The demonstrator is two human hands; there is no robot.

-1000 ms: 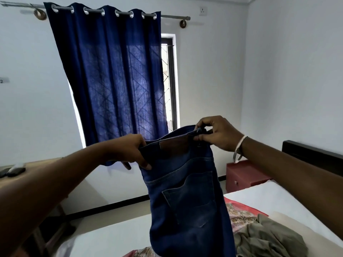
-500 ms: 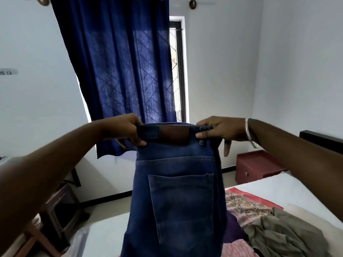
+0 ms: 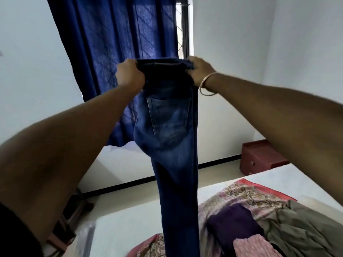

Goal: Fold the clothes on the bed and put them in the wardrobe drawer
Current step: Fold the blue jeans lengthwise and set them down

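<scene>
Arms are up and stretched forward, both raised high in front of the dark blue curtain (image 3: 115, 43). Left hand (image 3: 130, 76) sits at about eleven o'clock from the middle of the view, knuckles toward the camera, fingers curled tight over the left end of the waistband. Right hand (image 3: 199, 70) mirrors it at about one o'clock, fingers hooked over the waistband's right end, a thin metal bangle (image 3: 207, 84) circling the wrist just below. The two hands are held a little apart, with the waistband pulled flat between them.

Hanging from that grip is the pair of dark blue denim jeans (image 3: 172, 145), doubled lengthwise so the legs lie together as one narrow column. One back pocket faces the camera, faded paler across the seat. The denim drops straight toward six o'clock and runs out of the bottom edge of the frame, so its hem is not visible; it hangs above the white-sheeted bed (image 3: 130, 219).

Down at five o'clock, on the bed, lies the heap of unfolded clothes: a pink floral patterned cloth (image 3: 246, 195), a deep purple garment (image 3: 233, 221) on top of it, and a crumpled olive-grey garment (image 3: 300, 229) to its right. At three o'clock, against the white wall, stands a small red bedside cabinet (image 3: 259, 156).
</scene>
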